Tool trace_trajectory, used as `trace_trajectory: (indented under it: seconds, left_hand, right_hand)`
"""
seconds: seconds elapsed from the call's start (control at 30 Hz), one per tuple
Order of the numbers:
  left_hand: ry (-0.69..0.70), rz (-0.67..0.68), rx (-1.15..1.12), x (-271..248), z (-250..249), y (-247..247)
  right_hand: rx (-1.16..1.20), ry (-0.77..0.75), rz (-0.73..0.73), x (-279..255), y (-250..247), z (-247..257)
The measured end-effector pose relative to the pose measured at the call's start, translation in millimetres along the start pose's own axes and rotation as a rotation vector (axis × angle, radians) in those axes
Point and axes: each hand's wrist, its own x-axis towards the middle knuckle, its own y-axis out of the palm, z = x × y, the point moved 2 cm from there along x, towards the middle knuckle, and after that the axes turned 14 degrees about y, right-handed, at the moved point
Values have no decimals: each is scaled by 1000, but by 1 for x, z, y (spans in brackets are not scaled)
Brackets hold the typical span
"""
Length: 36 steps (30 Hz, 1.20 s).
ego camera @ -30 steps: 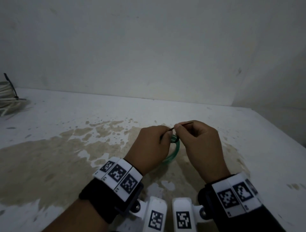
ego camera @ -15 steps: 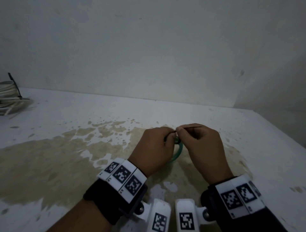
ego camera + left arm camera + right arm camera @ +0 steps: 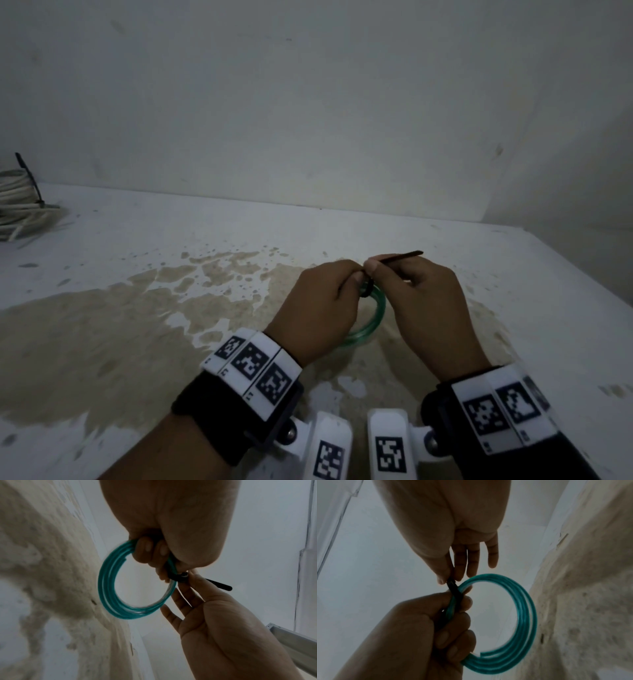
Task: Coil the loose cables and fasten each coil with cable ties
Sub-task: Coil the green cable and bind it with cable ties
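A small green cable coil [image 3: 373, 318] hangs between both hands above the stained white table [image 3: 137, 308]. My left hand [image 3: 322, 301] grips the coil's top, fingers curled round the strands [image 3: 147, 550]. A black cable tie [image 3: 400, 257] wraps the coil [image 3: 130, 609] at that spot, its loop [image 3: 176, 577] snug on the strands. My right hand [image 3: 421, 294] pinches the tie's tail between thumb and forefinger, and the tail's free end [image 3: 221, 586] sticks out to the right. In the right wrist view the tie [image 3: 455, 591] crosses the coil [image 3: 523, 615] just under my right fingertips [image 3: 458, 573].
A white cable coil [image 3: 17, 205] bound with a black tie [image 3: 30, 178] lies at the table's far left edge. Walls close the table off behind and on the right. A brown stain [image 3: 85, 329] covers much of the near surface.
The right hand has drawn the tie's tail further out to the right, so more of it shows past the fingers and the loop sits tighter on the coil. The left hand holds still.
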Motion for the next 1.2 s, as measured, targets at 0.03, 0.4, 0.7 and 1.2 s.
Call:
trace_trajectory:
  seconds: [0.03,0.4,0.7,1.2]
  left_hand:
    - [-48,-11,-63,1,0,0]
    - [-141,-42,-265,1,-3,-1]
    - [-130,-67,-153,-1,6,-3]
    - [-316,-29,-474,-1,6,-1]
  right_hand:
    - [7,-1,-12,1,0,-1]
    - [43,-11,-20,0,-1,-1]
    - [-90,-220,1,0,1,2]
    - [-32,-69,56,3,-4,-3]
